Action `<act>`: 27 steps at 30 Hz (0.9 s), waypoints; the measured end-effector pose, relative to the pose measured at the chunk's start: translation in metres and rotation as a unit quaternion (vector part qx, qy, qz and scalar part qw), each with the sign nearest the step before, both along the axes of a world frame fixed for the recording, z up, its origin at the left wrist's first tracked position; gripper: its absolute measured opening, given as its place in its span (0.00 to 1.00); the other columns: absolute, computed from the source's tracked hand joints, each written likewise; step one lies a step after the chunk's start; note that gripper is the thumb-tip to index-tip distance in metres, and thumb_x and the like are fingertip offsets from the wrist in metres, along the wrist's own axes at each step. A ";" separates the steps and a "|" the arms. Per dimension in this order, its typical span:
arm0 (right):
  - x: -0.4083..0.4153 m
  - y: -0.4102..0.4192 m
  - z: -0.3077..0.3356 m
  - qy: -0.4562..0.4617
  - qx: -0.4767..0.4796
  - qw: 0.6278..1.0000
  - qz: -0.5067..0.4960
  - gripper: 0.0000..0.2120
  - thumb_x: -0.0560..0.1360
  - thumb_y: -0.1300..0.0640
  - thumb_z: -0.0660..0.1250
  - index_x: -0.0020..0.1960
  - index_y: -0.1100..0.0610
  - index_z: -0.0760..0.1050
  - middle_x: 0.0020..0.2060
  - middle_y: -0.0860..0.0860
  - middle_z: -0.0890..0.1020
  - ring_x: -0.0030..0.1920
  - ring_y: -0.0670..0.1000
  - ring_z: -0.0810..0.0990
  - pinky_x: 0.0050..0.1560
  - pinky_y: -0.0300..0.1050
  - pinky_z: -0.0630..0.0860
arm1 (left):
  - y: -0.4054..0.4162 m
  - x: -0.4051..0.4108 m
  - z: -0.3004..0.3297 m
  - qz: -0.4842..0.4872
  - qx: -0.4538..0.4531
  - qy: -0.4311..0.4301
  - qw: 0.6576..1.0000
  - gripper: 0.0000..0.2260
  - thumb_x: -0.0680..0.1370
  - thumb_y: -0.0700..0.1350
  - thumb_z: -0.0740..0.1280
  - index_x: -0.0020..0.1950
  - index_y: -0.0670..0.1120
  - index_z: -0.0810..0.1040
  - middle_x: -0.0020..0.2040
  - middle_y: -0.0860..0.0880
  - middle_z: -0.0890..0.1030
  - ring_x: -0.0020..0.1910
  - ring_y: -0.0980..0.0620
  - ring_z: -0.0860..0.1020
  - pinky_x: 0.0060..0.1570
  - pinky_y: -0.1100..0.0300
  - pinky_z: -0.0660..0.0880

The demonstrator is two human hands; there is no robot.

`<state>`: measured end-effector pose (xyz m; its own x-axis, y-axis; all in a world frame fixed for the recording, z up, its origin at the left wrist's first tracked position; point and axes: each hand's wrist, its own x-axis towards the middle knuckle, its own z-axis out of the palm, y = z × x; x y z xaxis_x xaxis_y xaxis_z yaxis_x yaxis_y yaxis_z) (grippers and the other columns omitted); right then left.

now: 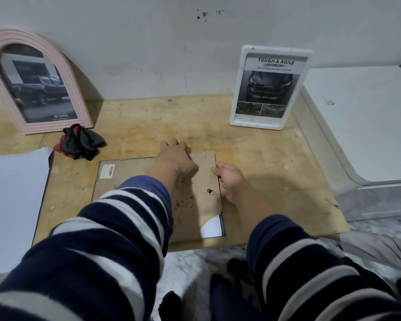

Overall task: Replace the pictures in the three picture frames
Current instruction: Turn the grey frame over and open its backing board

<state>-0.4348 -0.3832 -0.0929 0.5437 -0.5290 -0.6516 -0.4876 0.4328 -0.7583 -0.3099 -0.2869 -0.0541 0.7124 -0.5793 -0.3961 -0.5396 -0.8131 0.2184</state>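
A dark-edged picture frame lies face down on the wooden board, its brown backing board up, with a barcode label at its far left corner. My left hand rests on the backing's far edge, fingers curled over it. My right hand grips the backing's right edge. White paper shows under the torn near right corner. A pink arched frame with a truck picture leans on the wall at the left. A white frame with a car poster leans at the right.
Dark and red gloves lie in a heap by the pink frame. A large white sheet covers the board's left end. A white appliance stands close on the right. Marbled floor lies in front of the board.
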 end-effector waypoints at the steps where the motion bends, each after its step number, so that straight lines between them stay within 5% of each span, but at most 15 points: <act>1: 0.000 -0.001 -0.005 -0.002 -0.005 1.000 -0.009 0.19 0.78 0.62 0.64 0.69 0.57 0.72 0.67 0.49 0.74 0.57 0.47 0.73 0.50 0.39 0.66 | 0.004 -0.002 -0.003 -0.004 -0.019 0.003 1.000 0.27 0.75 0.58 0.66 0.69 0.47 0.66 0.66 0.46 0.67 0.66 0.42 0.63 0.63 0.49 0.67; 4: 0.003 0.002 -0.012 -0.005 -0.006 1.000 -0.030 0.20 0.77 0.64 0.65 0.69 0.57 0.73 0.62 0.50 0.78 0.51 0.48 0.77 0.50 0.41 0.73 | 0.032 -0.009 -0.013 0.013 -0.078 -0.041 0.996 0.23 0.80 0.53 0.62 0.72 0.45 0.63 0.69 0.45 0.65 0.68 0.43 0.63 0.64 0.49 0.68; 8: 0.010 0.004 -0.020 -0.007 0.003 1.000 -0.030 0.20 0.76 0.62 0.66 0.66 0.52 0.75 0.61 0.49 0.80 0.55 0.52 0.80 0.60 0.51 0.77 | 0.071 -0.012 -0.022 0.036 -0.026 -0.154 0.987 0.23 0.81 0.54 0.55 0.74 0.46 0.62 0.72 0.45 0.64 0.71 0.45 0.63 0.67 0.49 0.63; 15: 0.013 0.005 -0.011 -0.030 0.039 0.999 -0.021 0.21 0.80 0.67 0.59 0.71 0.57 0.69 0.63 0.54 0.79 0.57 0.55 0.81 0.60 0.55 0.77 | 0.085 -0.003 -0.019 0.009 0.036 -0.140 0.989 0.33 0.78 0.64 0.52 0.77 0.46 0.57 0.76 0.46 0.60 0.73 0.45 0.61 0.71 0.47 0.57; 27: 0.015 0.008 -0.012 -0.043 0.041 0.997 -0.048 0.22 0.80 0.68 0.58 0.73 0.60 0.66 0.65 0.58 0.76 0.59 0.57 0.79 0.60 0.54 0.76 | 0.070 0.014 -0.005 0.016 0.067 -0.085 0.994 0.33 0.73 0.69 0.59 0.72 0.52 0.61 0.70 0.45 0.64 0.68 0.41 0.63 0.59 0.46 0.70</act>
